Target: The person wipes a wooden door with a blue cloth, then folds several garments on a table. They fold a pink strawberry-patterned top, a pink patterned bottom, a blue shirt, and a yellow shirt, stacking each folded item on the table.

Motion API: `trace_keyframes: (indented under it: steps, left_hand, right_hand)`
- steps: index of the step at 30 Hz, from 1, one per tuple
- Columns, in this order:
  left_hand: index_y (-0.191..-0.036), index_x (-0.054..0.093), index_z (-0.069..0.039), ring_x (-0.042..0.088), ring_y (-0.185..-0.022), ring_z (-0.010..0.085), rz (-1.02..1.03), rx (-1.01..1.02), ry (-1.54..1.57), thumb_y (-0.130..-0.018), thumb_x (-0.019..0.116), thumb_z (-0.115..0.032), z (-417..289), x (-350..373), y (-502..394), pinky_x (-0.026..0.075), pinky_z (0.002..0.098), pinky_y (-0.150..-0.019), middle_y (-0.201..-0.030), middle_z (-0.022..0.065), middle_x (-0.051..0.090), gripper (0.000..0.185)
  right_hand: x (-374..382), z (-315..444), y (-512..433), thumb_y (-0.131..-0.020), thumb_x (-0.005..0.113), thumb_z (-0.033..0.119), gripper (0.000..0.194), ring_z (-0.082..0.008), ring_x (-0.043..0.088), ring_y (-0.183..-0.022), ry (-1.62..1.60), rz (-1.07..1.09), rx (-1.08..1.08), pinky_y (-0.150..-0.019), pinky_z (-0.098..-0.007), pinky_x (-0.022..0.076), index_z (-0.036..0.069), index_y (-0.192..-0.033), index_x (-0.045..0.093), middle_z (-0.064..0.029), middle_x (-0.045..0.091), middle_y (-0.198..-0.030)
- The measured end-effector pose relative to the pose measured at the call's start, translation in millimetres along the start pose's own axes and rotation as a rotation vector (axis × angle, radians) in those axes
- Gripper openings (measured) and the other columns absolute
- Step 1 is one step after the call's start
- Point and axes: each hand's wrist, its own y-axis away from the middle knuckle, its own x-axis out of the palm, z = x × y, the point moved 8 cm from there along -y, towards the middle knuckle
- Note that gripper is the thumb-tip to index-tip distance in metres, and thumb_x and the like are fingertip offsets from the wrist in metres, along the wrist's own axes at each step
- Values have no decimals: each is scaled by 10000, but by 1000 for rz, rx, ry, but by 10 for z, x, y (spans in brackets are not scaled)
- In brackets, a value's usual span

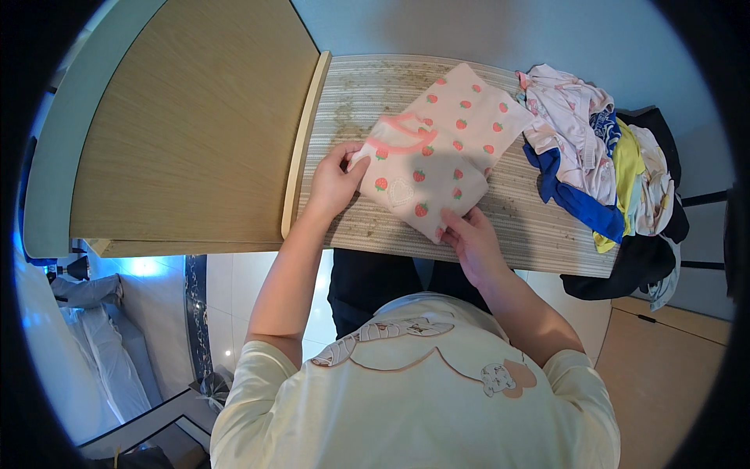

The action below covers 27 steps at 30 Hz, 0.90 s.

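A pale pink shirt with a strawberry print and a coral neckband lies partly folded on the striped tabletop, its neckline facing left. My left hand pinches its left edge near the collar between thumb and fingers. At the edge nearest me, my right hand grips a corner of the same shirt. A stitched heart shows on the front, between my two hands. The underside of the folds is hidden.
Crumpled clothes in pink, blue, yellow and black are heaped at the table's right end, some hanging over the edge. A wooden panel with a raised strip borders the left side. A blue-grey wall stands behind.
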Motion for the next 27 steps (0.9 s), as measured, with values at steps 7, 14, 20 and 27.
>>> trace_keyframes:
  steps: [7,14,20,27]
  left_hand:
    - [-1073,638,-13,535,-708,106,130,-78,-200,-864,667,-125,-97,-6,404,463,263,-663,-839,42,636,239]
    - [-1050,659,-38,591,-746,175,129,64,-381,-851,687,-179,-371,-135,94,499,293,-695,-950,124,645,246]
    - [-1256,535,45,615,-862,236,261,-34,-311,-825,692,-288,-274,538,-829,499,334,-801,-1033,148,635,567]
    - [-1226,551,57,654,-815,211,364,-204,-239,-791,698,-217,-404,1090,-1356,510,323,-739,-906,134,670,535]
  right_hand:
    - [7,-168,283,-927,581,162,354,-199,635,-949,43,110,206,-857,-347,536,-22,-1215,488,-125,616,-1120]
    - [-559,376,196,-931,591,268,362,-193,638,-940,542,56,335,-855,-311,510,6,-1180,565,-122,642,-1089]
    - [-980,998,-339,-935,575,219,421,-199,580,-1118,18,-193,-92,-934,-311,461,17,-1292,484,-110,599,-1216]
    - [-853,1092,-669,-929,551,139,520,-222,554,-1144,-68,-166,-156,-952,-344,456,-46,-1372,351,-145,547,-1251]
